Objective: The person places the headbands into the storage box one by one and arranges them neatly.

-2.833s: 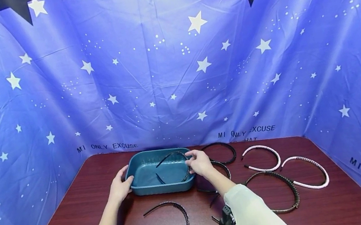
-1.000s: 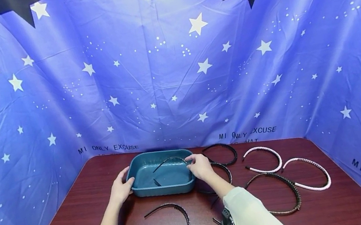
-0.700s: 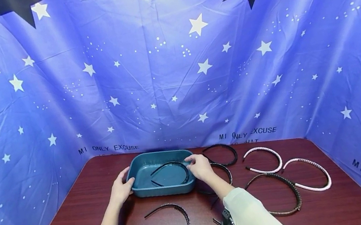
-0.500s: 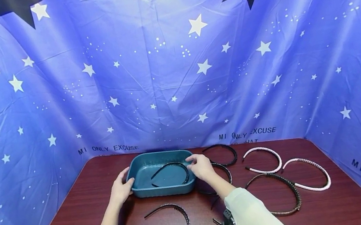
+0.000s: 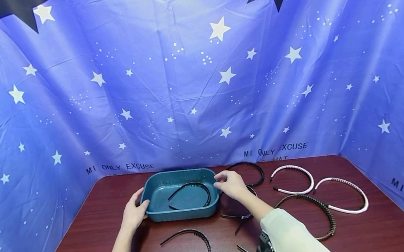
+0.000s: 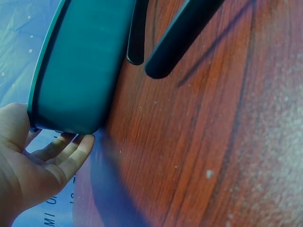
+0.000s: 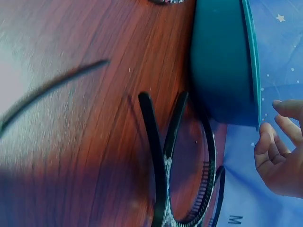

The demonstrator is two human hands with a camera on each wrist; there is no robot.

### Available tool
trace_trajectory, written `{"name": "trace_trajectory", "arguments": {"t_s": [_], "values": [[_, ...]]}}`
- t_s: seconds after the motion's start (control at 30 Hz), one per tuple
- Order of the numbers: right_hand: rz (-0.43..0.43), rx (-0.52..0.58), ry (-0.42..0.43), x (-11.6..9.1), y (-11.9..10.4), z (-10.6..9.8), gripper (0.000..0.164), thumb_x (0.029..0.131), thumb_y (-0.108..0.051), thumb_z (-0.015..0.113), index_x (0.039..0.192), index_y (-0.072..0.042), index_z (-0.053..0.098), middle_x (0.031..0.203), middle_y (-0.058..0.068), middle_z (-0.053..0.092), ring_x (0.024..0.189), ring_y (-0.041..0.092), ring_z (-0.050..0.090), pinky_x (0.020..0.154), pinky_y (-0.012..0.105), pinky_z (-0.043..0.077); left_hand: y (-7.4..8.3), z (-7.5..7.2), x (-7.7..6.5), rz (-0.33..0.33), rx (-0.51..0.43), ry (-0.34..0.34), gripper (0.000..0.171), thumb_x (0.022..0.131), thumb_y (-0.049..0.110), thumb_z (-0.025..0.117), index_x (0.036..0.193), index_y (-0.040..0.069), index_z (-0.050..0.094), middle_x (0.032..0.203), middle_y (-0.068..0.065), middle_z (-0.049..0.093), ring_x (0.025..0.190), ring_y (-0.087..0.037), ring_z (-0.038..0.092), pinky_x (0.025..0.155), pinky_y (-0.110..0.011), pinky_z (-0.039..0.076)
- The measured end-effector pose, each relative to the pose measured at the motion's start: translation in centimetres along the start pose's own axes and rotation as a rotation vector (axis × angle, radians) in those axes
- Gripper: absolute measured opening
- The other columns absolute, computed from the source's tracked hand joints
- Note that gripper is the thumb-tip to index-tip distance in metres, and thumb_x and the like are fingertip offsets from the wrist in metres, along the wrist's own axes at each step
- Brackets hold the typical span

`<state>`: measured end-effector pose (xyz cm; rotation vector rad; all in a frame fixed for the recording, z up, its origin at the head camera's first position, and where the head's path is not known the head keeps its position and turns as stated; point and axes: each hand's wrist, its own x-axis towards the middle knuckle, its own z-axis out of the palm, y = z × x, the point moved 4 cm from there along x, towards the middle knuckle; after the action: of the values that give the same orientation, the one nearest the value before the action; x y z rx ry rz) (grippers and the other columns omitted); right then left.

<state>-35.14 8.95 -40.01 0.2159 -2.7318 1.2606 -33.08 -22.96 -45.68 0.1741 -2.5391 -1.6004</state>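
Note:
A teal plastic basin (image 5: 184,213) stands at the back left of the table, with one black toothed headband (image 5: 208,192) lying inside it. My left hand (image 5: 134,211) grips the basin's left end, thumb at the rim and fingers against the outer wall. In the left wrist view, that hand (image 6: 40,165) meets the basin's end from outside. Just off the basin's right rim is my right hand (image 5: 232,185), holding nothing. Its fingers are loosely bent and apart from the rim in the right wrist view, where the hand (image 7: 284,151) shows beside the basin (image 7: 222,61).
A purplish headband (image 5: 209,249) lies in front of the basin. To the right lie two pink headbands (image 5: 311,177), a brownish one (image 5: 331,216) and a black one (image 5: 261,174). More dark headbands lie partly hidden under my right forearm. A starry blue cloth (image 5: 194,78) surrounds the table.
The black headband has dropped from my right fingers and settled flat in the basin. My right hand has since drawn slightly right, off the rim. The left hand keeps its place.

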Motion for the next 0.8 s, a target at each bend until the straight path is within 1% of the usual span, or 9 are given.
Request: {"name": "trace_trajectory", "arguments": {"t_s": [0.23,0.4,0.63,0.8], "values": [[-0.032,-0.029,0.044,0.0,1.4,-1.7,0.022,0.079,-0.013,0.070,0.099,-0.004,0.071,0.082,0.008,0.068,0.078,0.018,0.061,0.072,0.031,0.048,-0.1,0.0,0.0,-0.004,0.016,-0.004,0.052,0.093,0.010,0.050,0.142,0.006,0.035,0.125,-0.033,0.048,0.082,-0.027,0.064,0.065,-0.036,0.057],[-0.023,-0.055,0.059,0.0,2.8,-3.3,0.024,0.079,-0.013,0.070,0.100,-0.003,0.070,0.084,0.010,0.070,0.080,0.020,0.063,0.072,0.032,0.049,0.0,0.1,0.1,0.000,0.020,-0.003,0.052,0.092,0.009,0.050,0.142,0.005,0.035,0.126,-0.032,0.047,0.082,-0.027,0.063,0.065,-0.036,0.057],[0.009,-0.102,0.070,-0.3,4.9,-5.3,0.028,0.079,-0.016,0.070,0.103,-0.002,0.069,0.088,0.011,0.070,0.085,0.023,0.064,0.079,0.037,0.049,0.1,0.0,0.0,0.000,0.031,0.001,0.052,0.092,0.010,0.050,0.142,0.006,0.035,0.125,-0.032,0.047,0.081,-0.027,0.063,0.064,-0.035,0.057],[0.032,-0.112,0.067,-0.8,6.3,-7.0,0.030,0.079,-0.017,0.069,0.105,-0.001,0.069,0.088,0.012,0.070,0.081,0.021,0.064,0.075,0.035,0.049,0.1,0.1,-0.1,-0.004,0.029,-0.003,0.052,0.093,0.010,0.050,0.142,0.005,0.035,0.129,-0.032,0.045,0.084,-0.029,0.064,0.065,-0.037,0.057]]}}
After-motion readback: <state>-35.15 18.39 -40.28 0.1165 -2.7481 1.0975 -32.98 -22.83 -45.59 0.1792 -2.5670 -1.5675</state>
